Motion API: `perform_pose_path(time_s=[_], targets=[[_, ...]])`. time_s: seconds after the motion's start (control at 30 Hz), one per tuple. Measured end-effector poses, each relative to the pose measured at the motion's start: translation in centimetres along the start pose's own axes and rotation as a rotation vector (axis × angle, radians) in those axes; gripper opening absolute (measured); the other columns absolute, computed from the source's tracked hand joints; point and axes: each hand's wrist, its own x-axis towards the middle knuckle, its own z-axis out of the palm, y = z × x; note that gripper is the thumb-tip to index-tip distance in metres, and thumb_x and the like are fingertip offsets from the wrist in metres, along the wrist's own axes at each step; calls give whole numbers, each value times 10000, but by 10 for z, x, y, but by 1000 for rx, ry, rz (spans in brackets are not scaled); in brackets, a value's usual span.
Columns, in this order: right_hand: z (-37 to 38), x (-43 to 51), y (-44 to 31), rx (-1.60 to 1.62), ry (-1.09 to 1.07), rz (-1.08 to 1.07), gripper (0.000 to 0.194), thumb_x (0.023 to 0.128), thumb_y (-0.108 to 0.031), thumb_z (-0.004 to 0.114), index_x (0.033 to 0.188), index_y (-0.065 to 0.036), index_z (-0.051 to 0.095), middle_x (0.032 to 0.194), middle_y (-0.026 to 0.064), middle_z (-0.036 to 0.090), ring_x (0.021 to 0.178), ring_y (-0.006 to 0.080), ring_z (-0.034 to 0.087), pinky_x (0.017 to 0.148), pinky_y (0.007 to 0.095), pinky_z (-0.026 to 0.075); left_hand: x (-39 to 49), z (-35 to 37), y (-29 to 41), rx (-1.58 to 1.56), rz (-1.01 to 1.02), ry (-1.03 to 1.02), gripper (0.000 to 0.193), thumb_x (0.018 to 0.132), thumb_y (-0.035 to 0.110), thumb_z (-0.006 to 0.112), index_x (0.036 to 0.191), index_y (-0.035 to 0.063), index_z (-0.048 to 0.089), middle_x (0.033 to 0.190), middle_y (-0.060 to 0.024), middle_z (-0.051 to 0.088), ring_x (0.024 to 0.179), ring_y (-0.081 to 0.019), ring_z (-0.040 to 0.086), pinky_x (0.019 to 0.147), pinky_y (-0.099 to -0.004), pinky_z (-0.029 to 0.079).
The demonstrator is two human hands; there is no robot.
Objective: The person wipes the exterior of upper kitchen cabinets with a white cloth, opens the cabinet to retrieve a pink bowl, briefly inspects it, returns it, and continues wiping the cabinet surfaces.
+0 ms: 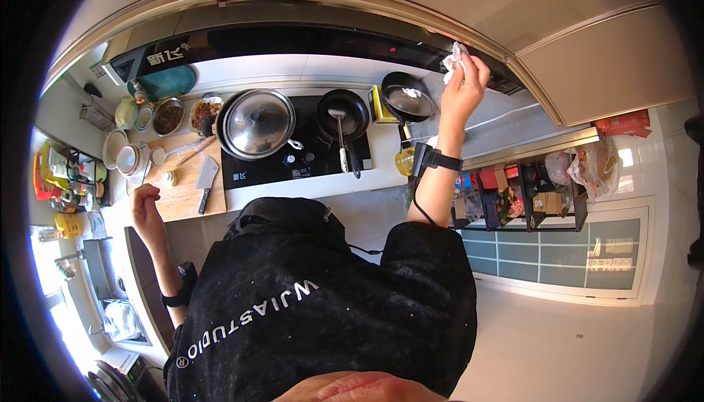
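Note:
My right hand (pixel 465 86) is raised at the right end of the black range hood (pixel 308 39). Its fingers pinch a crumpled white tissue (pixel 454 62) against or just in front of the hood; contact is not clear. My left hand (pixel 146 203) is curled with nothing visible in it, near the left edge of the wooden cutting board (pixel 184 204). On that board lie a cleaver (pixel 207 179) with a black handle, a rolling pin (pixel 195 151) and a small pale lump (pixel 170 178), perhaps dough.
A lidded pan (pixel 258 124) and a frying pan (pixel 342 113) holding a spatula (pixel 339 127) stand on the black gas hob (pixel 264 174). Another pan (pixel 407 97) leans at right beside an oil bottle (pixel 404 161). Bowls (pixel 129 159) crowd the left; a storage rack (pixel 517 196) stands right.

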Motion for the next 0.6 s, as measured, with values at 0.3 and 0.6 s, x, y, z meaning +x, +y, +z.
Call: perform_pose_path(time_s=[0.3,0.6], targets=[[11,6,6,-134,94,-127,180,855,-4,552,1029,-11,597,1000,157,568,943,350,564,831,432,456,15,34,5,-35,19,-133,189,853,-106,403,846,-8,564,884,-55,555,817,-117,505,754,-238,408],[-5,-1,-2,129,182,144,195,885,10,521,1073,19,571,1044,152,524,930,287,573,810,368,486,17,43,4,-43,-7,-165,186,863,-102,396,845,-5,554,878,-51,546,812,-118,498,761,-239,404]])
